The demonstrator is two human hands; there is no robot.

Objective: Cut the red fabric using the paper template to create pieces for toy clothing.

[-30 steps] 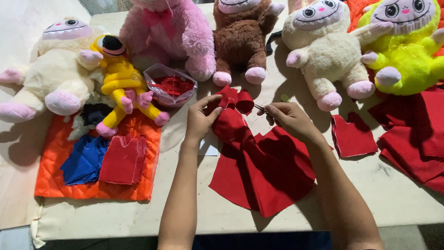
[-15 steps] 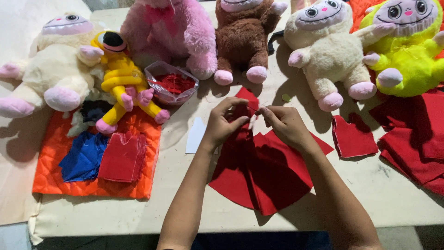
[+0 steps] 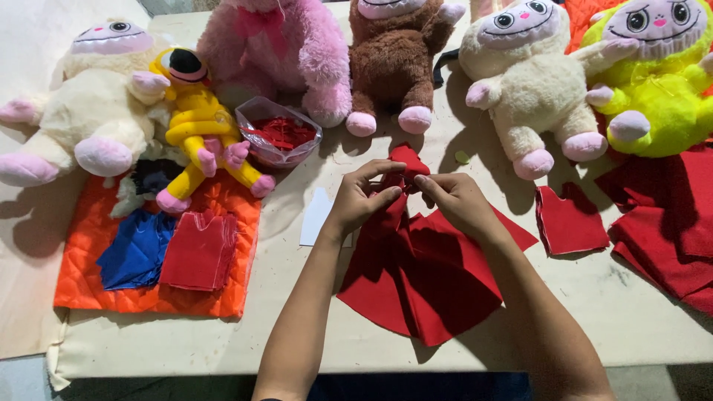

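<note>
Both my hands are pinched together on the gathered top of the red fabric piece (image 3: 431, 275), left hand (image 3: 364, 199) and right hand (image 3: 454, 200) touching mid-frame, cloth fanning toward the lower edge.

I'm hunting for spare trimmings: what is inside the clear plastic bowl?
The clear plastic bowl holds a heap of small red fabric pieces. Whatever lies beneath that heap is covered, so it cannot be seen.
</note>
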